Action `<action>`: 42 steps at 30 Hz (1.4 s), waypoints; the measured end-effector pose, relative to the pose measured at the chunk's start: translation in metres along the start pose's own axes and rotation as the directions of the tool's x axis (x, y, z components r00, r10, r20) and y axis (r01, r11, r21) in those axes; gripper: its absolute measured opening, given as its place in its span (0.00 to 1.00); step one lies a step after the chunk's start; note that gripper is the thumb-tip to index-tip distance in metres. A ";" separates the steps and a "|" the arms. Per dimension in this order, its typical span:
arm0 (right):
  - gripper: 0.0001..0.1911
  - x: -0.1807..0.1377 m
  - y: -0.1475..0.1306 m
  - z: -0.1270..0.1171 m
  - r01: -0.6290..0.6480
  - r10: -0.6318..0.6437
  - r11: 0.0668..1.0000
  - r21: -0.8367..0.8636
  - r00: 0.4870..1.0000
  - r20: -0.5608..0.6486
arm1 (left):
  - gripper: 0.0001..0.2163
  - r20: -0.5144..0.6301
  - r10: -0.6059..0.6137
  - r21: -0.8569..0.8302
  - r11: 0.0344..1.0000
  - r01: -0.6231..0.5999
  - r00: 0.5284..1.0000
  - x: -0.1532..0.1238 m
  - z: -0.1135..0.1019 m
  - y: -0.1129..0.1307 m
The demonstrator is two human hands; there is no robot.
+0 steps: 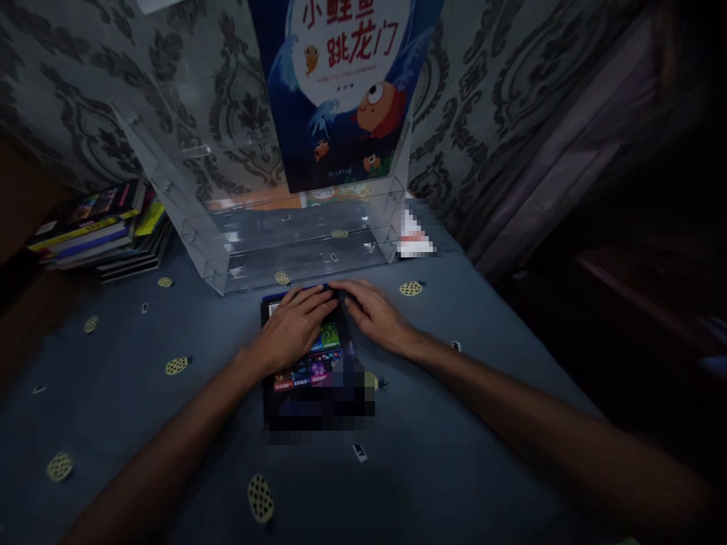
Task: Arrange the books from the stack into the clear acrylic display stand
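Observation:
A dark book or booklet (301, 371) with small colourful pictures on its face lies flat on the cloth-covered table; its lower part is blurred by pixelation. My left hand (292, 325) rests palm down across its upper half, fingers stretched toward the upper right corner. At that corner my right hand (372, 310) touches the upper right edge, fingers extended and thumb bent beside the edge. Just beyond stands a clear acrylic book rack (213, 261) with stepped tiers. A blue picture book (346, 155) with orange fish and red Chinese characters stands upright in its back tier.
To the left of the rack is a stack of books (91, 231). A pixelated white and red item (414, 238) lies by the rack's right end. Patterned wallpaper (238, 98) backs the table (443, 462), whose right edge drops off into a dark area.

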State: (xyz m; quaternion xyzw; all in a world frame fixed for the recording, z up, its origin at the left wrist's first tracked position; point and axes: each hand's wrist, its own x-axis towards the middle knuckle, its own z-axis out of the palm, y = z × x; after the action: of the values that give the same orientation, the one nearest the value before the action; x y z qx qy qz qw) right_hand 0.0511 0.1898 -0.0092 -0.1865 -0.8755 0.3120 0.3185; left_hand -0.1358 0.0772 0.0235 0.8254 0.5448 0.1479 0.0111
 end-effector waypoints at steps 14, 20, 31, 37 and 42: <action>0.20 0.001 -0.003 -0.002 0.004 -0.001 0.999 -0.049 0.998 0.062 | 0.18 0.032 0.084 -0.037 0.996 -0.083 0.996 -0.011 -0.005 0.006; 0.19 0.002 -0.007 -0.002 -0.022 0.025 0.999 -0.048 0.997 0.068 | 0.19 0.046 0.142 -0.069 0.988 -0.139 0.989 -0.018 -0.012 0.019; 0.19 0.003 -0.008 -0.002 -0.011 0.019 0.996 -0.090 0.995 0.096 | 0.19 0.128 0.239 -0.056 0.971 -0.234 0.963 -0.035 -0.023 0.060; 0.19 0.003 -0.008 -0.002 -0.011 0.023 0.993 -0.116 0.994 0.105 | 0.19 0.158 0.311 -0.116 0.948 -0.296 0.937 -0.045 -0.025 0.073; 0.19 0.003 -0.007 0.000 -0.003 0.019 0.991 -0.137 0.993 0.117 | 0.19 0.143 0.281 -0.122 0.957 -0.265 0.949 -0.051 -0.022 0.078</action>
State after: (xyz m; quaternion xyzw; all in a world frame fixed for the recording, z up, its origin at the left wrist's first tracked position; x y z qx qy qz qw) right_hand 0.0482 0.1865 -0.0033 -0.1938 -0.9110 0.2635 0.2512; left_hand -0.0898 -0.0037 0.0462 0.9003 0.4145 0.1093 0.0758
